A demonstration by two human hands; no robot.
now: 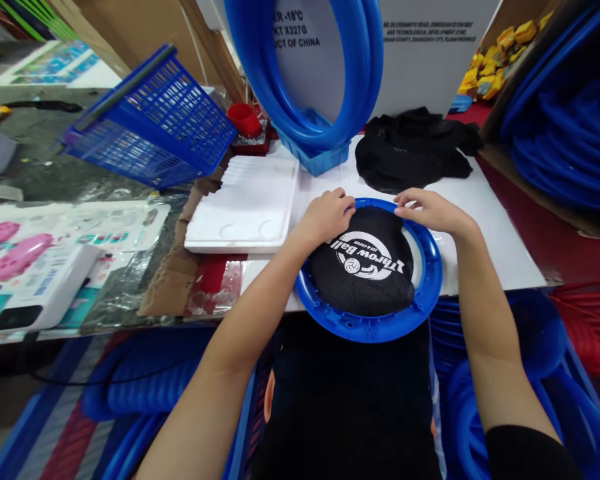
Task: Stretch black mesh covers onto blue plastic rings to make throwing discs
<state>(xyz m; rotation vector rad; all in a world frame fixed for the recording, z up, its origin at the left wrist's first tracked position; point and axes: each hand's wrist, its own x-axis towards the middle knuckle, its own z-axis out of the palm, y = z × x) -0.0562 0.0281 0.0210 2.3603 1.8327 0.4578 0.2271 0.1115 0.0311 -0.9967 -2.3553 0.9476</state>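
A blue plastic ring point(433, 267) lies at the front edge of the white work surface, overhanging it toward my body. Inside it is black mesh fabric point(380, 287) with a white "Throw Ball" print; a gap shows between fabric and ring on the right. My left hand point(329, 213) is at the ring's upper left, fingers curled and pressed together at the mesh edge; what they pinch is too small to name. My right hand point(425, 208) touches the ring's upper right, its thumb and fingers apart.
Blue rings point(365, 67) stand upright in a light blue basket point(325, 160) behind. Black fabric pieces point(410, 150) lie at back right. A white foam block point(245, 207) and a tilted blue basket point(155, 120) are to the left. A box of blue rings point(560, 127) stands right.
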